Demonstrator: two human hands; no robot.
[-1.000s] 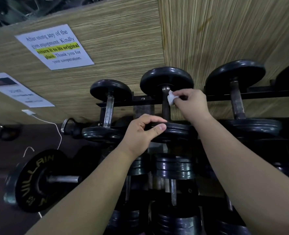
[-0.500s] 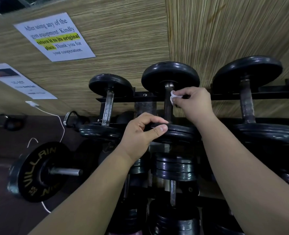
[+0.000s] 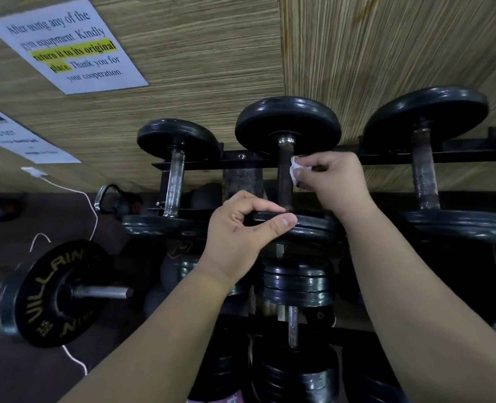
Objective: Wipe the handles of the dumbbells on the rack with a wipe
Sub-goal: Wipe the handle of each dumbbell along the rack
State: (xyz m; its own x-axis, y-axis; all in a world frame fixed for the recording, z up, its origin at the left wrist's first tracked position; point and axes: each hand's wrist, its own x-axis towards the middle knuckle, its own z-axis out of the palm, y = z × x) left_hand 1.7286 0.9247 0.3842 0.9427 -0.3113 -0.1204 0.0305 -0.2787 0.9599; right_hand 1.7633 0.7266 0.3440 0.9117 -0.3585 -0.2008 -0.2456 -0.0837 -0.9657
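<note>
the right hand (image 3: 332, 181) pinches a small crumpled white wipe (image 3: 295, 169) against the dark metal handle (image 3: 284, 181) of the middle black plate dumbbell (image 3: 288, 125) on the black steel rack's (image 3: 235, 160) top rail. most of the wipe is hidden by fingers. the left hand (image 3: 238, 231) grips that dumbbell's near plate (image 3: 313, 225), thumb on its edge. lower rack tiers are too dark to make out.

Printed notice (image 3: 66, 45) on the woven wall (image 3: 211, 68), white cable (image 3: 95, 219) below it, VILLAIN weight plate (image 3: 51, 292) at lower left
</note>
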